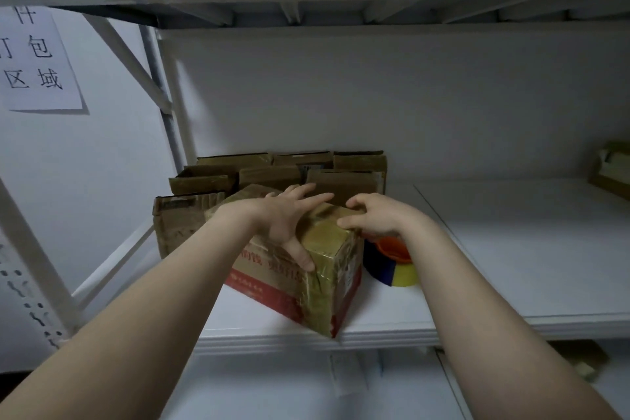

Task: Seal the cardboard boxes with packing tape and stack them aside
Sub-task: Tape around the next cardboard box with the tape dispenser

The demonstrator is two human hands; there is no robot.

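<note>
A cardboard box (324, 286) with red print and glossy tape over its top and near corner stands skewed at the front edge of the white shelf (511, 249). My left hand (289, 218) lies spread on the box's top with straight fingers, its thumb pressing down the front face. My right hand (375, 215) rests on the box's top right edge with bent fingers, fingertips and thumb hooked onto the taped top. Just right of the box, partly hidden under my right wrist, sits a tape dispenser (392, 264) in orange, blue and yellow.
Behind the box, several brown cardboard boxes (272, 170) are stacked against the back wall, and one more box (180, 225) stands at the left. Another cardboard item (613, 167) sits at the far right. A paper sign (34, 61) hangs on the left wall. An upper shelf overhangs.
</note>
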